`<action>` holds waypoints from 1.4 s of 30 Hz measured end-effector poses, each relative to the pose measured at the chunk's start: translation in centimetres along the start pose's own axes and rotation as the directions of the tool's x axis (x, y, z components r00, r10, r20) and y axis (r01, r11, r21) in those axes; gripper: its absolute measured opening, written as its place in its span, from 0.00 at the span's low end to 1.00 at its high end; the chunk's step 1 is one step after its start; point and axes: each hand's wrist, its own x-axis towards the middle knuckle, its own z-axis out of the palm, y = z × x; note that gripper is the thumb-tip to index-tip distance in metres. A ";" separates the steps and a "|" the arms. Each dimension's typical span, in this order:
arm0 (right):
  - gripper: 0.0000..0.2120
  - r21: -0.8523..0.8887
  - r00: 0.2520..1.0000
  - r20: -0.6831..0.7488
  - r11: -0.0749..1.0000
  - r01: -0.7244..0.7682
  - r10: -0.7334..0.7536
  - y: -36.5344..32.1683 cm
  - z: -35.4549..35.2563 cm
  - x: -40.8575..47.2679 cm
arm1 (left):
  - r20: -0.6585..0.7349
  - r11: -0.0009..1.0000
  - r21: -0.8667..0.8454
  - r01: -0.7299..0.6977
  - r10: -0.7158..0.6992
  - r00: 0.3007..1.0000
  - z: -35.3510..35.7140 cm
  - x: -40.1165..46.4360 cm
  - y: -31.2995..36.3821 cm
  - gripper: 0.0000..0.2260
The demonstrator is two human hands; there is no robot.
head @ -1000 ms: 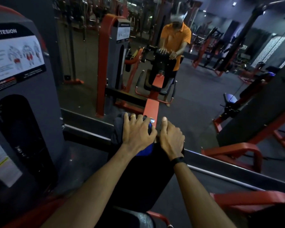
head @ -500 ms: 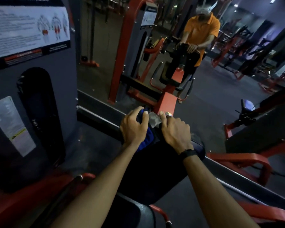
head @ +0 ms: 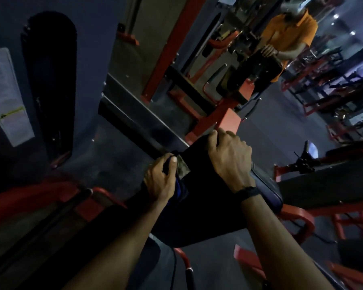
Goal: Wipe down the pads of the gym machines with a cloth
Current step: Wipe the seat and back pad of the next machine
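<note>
Head view: the left hand grips a blue cloth against the left edge of a black machine pad. The right hand curls over the pad's top edge, facing a wall mirror.

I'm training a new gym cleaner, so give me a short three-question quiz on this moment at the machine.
1. True or false: the blue cloth is under the right hand.
2. Which hand wears the dark wristband? A) left B) right C) neither
3. Fill in: the right hand grips the top edge of the black ____.

Key:
1. False. The left hand holds the cloth against the pad's left side.
2. B.
3. Pad.
</note>
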 end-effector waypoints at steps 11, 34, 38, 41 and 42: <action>0.17 -0.199 0.992 -0.033 0.973 0.113 -0.122 -1.7 1.1 0.3 | -0.057 0.996 0.006 -0.090 0.091 0.994 0.2 -0.6 -3.9 0.26; 0.19 -0.204 0.988 -0.117 0.976 0.075 -0.100 -1.4 2.4 0.4 | -0.043 0.998 -0.049 -0.026 0.024 0.999 0.1 -1.1 -9.9 0.24; 0.20 -0.213 0.989 -0.100 0.974 0.082 -0.105 -1.4 2.3 0.3 | -0.081 0.993 -0.007 0.117 -0.117 0.990 -0.3 -1.8 -13.5 0.26; 0.21 -0.189 0.985 -0.129 0.978 0.089 -0.115 -1.3 2.4 0.4 | -0.080 0.983 -0.030 0.181 -0.183 0.980 -0.4 -1.8 -15.9 0.27; 0.21 -0.178 0.983 -0.146 0.980 0.087 -0.113 -1.3 2.5 0.5 | -0.081 0.981 -0.045 0.191 -0.194 0.978 -0.4 -1.7 -16.1 0.28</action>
